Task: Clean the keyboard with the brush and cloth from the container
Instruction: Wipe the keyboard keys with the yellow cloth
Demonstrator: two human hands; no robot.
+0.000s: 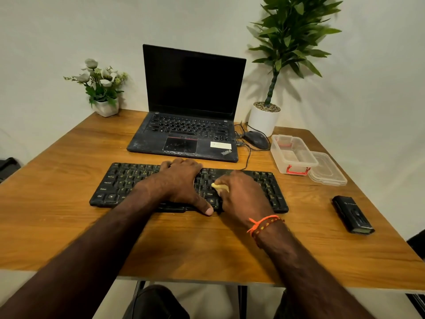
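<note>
Two hands on keyboard (271, 187): left hand (181, 183) spread flat, pressing keys; right hand (241, 194) pinching pale yellow cloth (219, 187) against keys.

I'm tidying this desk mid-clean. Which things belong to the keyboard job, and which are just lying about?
In use: keyboard, steadied by left hand; yellow tool gripped by right hand; clear container; its lid.

Lying about: laptop, mouse, black case, two potted plants.

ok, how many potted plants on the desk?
2. Flower pot at the back left corner, left of the laptop; tall leafy plant in a white pot at back right, behind the mouse. None seem hidden.
</note>
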